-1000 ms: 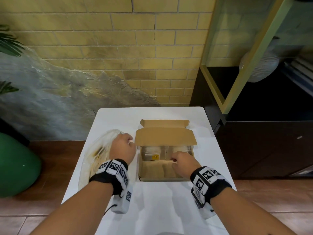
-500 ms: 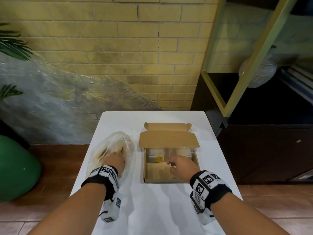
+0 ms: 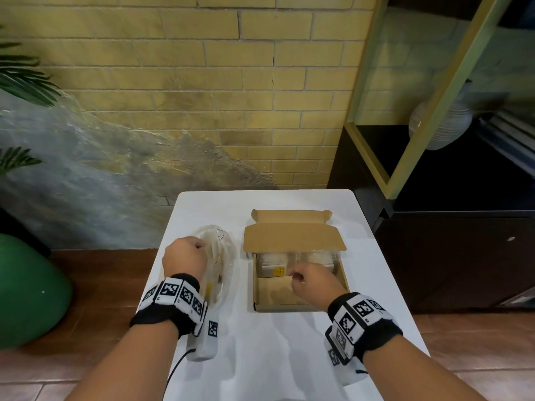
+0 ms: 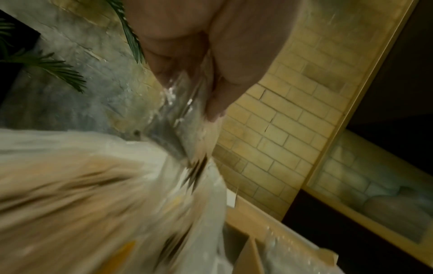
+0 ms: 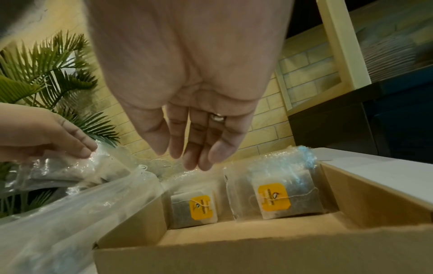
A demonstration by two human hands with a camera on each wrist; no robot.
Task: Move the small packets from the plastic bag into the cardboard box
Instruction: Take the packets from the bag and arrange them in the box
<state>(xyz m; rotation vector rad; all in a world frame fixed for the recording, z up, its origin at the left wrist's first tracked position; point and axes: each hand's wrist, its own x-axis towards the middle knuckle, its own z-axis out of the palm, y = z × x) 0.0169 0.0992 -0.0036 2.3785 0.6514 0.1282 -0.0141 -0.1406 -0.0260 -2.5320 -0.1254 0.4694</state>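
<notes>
Left hand (image 5: pixel 44 137) pinches a clear packet (image 5: pixel 70 170) above the bag (image 3: pixel 220 261) on the worktop (image 3: pixel 260 357). Right hand (image 5: pixel 187 92), fingers relaxed and apparently empty, hovers over the box (image 3: pixel 344 285), where two packets (image 5: pixel 276 196) stand.

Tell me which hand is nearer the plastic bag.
Left. The left hand grips packets at the plastic bag; the right hand hangs over the cardboard box beside it.

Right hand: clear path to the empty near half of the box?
Probably yes. The right hand hangs open and empty just above the cardboard box, whose lid is folded back. The packets sit at the far end, leaving bare floor below the fingers.
</notes>
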